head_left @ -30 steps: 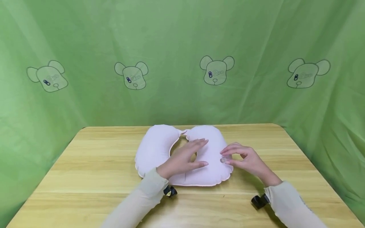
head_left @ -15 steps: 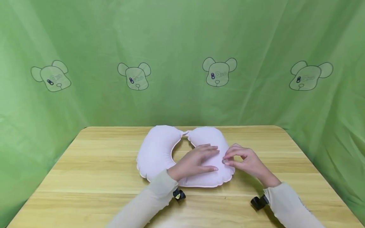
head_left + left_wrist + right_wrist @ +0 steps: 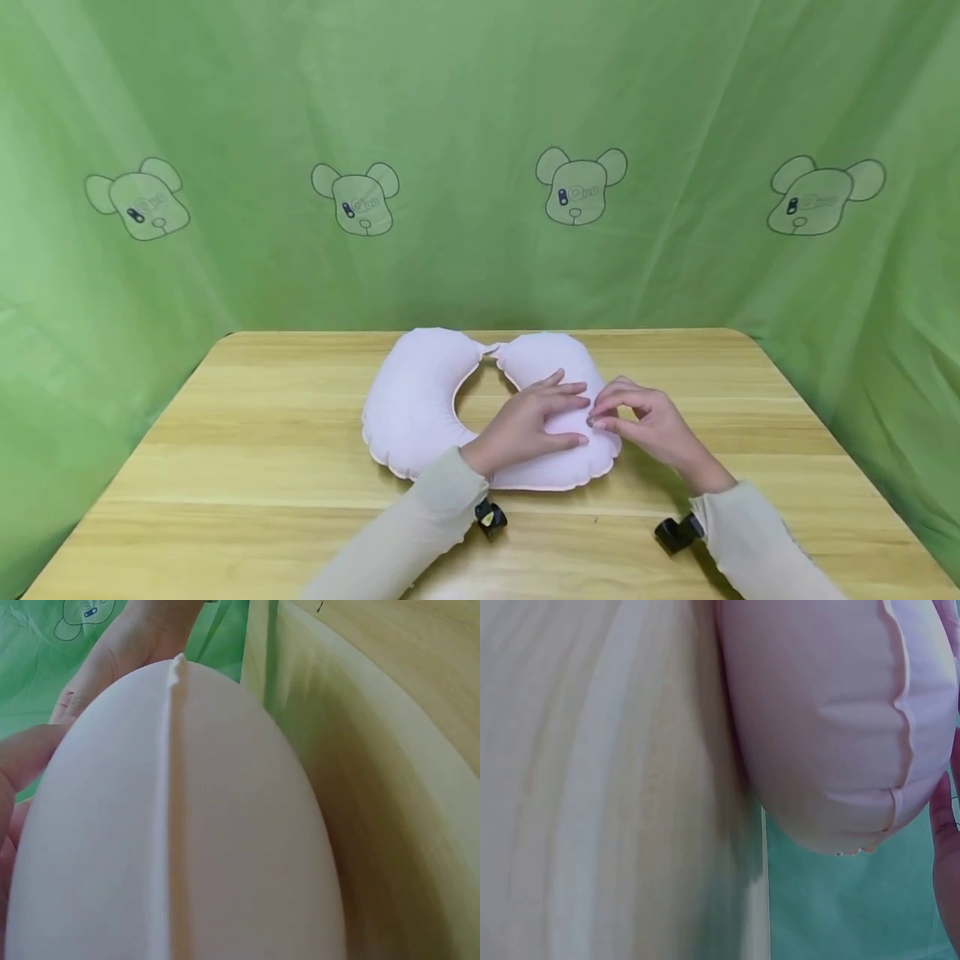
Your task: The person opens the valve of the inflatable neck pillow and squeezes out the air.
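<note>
A pale pink U-shaped inflatable neck pillow (image 3: pixel 420 392) lies plump on the table, its two ends joined by a small tab at the far side. My left hand (image 3: pixel 528 425) rests on its right arm with fingers spread and fairly straight. At the outer part of that same arm, my right hand (image 3: pixel 648 421) pinches a small clear valve (image 3: pixel 590 422) between thumb and fingers. The valve is mostly covered by the fingertips. In the left wrist view, the pillow's seamed edge (image 3: pixel 172 810) hides much of the hands. The right wrist view shows the puckered outer seam (image 3: pixel 904 712).
The wooden table (image 3: pixel 247 450) extends around the pillow. A green curtain (image 3: pixel 465 267) printed with bear heads hangs behind it and at both sides. Black wrist cameras, left (image 3: pixel 491 518) and right (image 3: pixel 677 533), sit low near the tabletop.
My left hand has slid right along the pillow, closer to the valve. The right hand's fingers have closed in on the valve. The pillow looks nearly unmoved.
</note>
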Tool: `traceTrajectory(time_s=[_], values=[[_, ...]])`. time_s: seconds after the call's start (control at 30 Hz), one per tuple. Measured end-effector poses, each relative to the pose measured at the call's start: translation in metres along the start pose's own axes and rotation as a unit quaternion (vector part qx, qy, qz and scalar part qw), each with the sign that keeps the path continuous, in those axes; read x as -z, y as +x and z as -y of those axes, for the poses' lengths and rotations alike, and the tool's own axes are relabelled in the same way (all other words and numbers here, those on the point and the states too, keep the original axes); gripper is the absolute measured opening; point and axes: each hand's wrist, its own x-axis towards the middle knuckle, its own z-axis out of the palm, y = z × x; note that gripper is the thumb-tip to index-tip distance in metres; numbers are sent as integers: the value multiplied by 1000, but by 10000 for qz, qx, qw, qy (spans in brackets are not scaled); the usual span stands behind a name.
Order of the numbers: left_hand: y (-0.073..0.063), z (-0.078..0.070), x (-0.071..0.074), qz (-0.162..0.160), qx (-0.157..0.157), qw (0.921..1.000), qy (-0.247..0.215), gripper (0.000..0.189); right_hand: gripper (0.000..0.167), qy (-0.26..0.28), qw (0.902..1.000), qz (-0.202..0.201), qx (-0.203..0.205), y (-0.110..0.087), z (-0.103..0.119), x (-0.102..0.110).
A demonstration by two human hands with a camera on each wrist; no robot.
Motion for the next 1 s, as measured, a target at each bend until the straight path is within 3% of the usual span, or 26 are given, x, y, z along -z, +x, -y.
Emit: traceTrajectory(time_s=[0.2, 0.43, 1.0], values=[[1, 0, -4, -157, 126, 9998, 82, 43, 25, -107, 9999, -65, -110, 1, 0, -3], [4, 3, -10, -283, 261, 9991, -185, 40, 26, 89, 9994, -163, 294, -1, -4, -6], [9, 3, -12, -485, 329, 9963, -623, 40, 26, 149, 9995, -178, 209, -3, -4, -6]])
